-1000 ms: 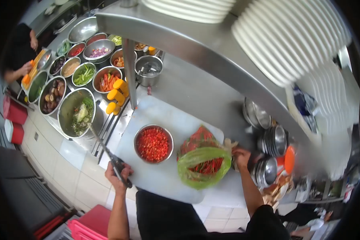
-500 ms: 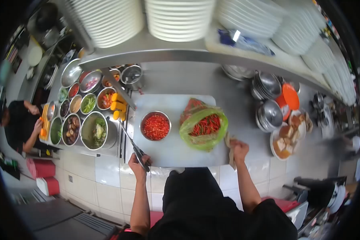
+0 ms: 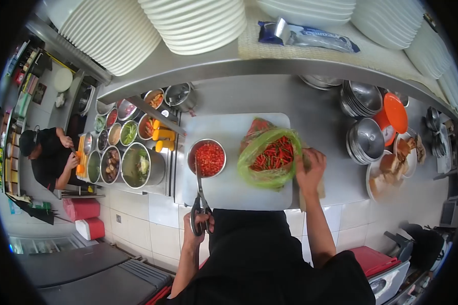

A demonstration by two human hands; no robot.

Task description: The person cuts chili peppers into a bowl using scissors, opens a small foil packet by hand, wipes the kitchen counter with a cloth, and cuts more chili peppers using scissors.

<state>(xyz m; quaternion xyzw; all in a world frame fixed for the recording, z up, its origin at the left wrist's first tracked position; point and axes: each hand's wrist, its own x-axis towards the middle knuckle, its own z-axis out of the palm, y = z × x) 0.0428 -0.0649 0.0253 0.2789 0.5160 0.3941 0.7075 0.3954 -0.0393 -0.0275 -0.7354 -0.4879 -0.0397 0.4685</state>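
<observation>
My left hand (image 3: pixel 199 226) holds black-handled scissors (image 3: pixel 200 201) near the front left of the white cutting board (image 3: pixel 229 190). The blades point away from me and reach the rim of a steel bowl of chopped red chilies (image 3: pixel 209 158). To the right, an open green plastic bag (image 3: pixel 262 178) full of whole red chilies (image 3: pixel 274 156) lies on the board. My right hand (image 3: pixel 311 168) is at the bag's right edge, over a brown cloth (image 3: pixel 313 190) at the board's side. Its fingers look apart, and it grips nothing that I can see.
Steel containers of cut vegetables (image 3: pixel 148 165) stand on the left, with yellow-capped bottles (image 3: pixel 164 137) beside them. A co-worker (image 3: pixel 48 155) works beyond. Overhead runs a shelf (image 3: pixel 213 68) with white plates (image 3: pixel 193 25). Steel bowls (image 3: pixel 366 140) and an orange bowl (image 3: pixel 393 114) are on the right.
The view has shifted. The scissors have swung from pointing up-left to the chopped chili bowl. My right hand has moved up from the cloth to the bag's edge, its fingers opened.
</observation>
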